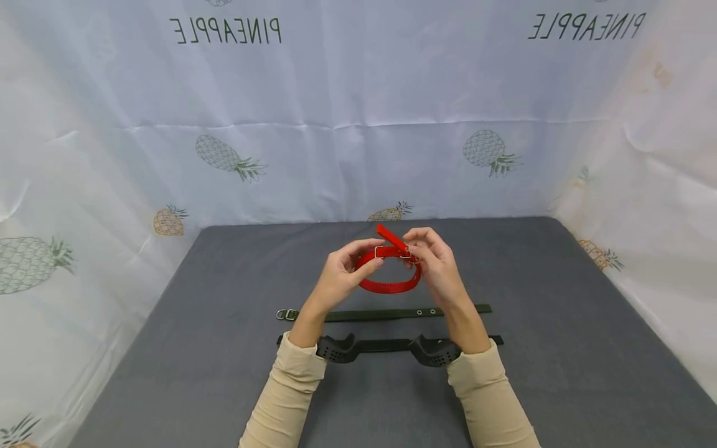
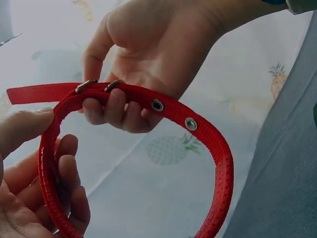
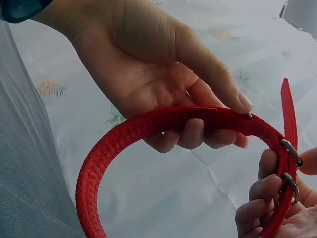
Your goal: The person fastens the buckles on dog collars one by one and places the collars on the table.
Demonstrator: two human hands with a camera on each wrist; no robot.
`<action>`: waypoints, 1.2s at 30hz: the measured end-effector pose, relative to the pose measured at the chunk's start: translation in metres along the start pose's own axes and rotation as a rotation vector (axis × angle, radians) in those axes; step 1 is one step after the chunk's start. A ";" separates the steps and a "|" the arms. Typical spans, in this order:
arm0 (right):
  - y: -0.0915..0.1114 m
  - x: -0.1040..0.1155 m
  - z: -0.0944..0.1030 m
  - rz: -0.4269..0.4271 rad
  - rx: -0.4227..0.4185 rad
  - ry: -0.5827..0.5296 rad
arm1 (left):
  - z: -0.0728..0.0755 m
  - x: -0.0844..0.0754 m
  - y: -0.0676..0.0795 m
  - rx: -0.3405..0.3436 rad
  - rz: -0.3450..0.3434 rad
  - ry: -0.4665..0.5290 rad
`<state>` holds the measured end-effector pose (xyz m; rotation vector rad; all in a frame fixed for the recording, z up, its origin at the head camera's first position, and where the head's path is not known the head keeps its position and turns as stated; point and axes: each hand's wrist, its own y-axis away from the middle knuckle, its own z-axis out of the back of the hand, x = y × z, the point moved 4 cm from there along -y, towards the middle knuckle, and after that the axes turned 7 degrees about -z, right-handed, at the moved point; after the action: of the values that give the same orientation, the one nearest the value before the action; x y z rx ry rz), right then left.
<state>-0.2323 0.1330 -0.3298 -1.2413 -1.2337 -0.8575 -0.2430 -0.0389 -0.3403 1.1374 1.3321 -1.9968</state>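
A red pet collar [image 1: 389, 287], bent into a loop, is held above the table between both hands. My left hand [image 1: 336, 277] pinches the loop's left part, thumb near a square metal ring [image 1: 378, 252]. At the buckle [image 3: 291, 151], the fingers of my right hand [image 1: 442, 267] grip the strap. The pointed strap end [image 1: 388, 234] passes through the buckle and sticks out freely. Two metal eyelets [image 2: 157, 105] show in the left wrist view. A second ring [image 3: 291, 187] sits close to the buckle.
Below the hands, a green collar [image 1: 364, 315] lies stretched straight across the grey table [image 1: 224, 373]. Nearer to me lies a black one [image 1: 383, 345], partly hidden by the wrist cameras. White curtains with pineapple prints [image 1: 347, 168] hang behind and at both sides.
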 end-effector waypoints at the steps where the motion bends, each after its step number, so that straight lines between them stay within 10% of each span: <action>1: 0.000 0.000 0.000 -0.002 -0.002 -0.005 | 0.000 0.000 0.000 -0.001 0.002 0.003; 13: 0.006 0.008 -0.002 -0.040 -0.071 0.293 | -0.001 0.000 0.000 0.031 -0.009 -0.073; 36: 0.005 0.004 -0.013 0.003 0.044 0.147 | 0.000 -0.006 0.002 0.042 -0.088 -0.093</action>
<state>-0.2237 0.1216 -0.3254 -1.1243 -1.1269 -0.8992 -0.2389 -0.0402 -0.3364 1.0074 1.3201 -2.1228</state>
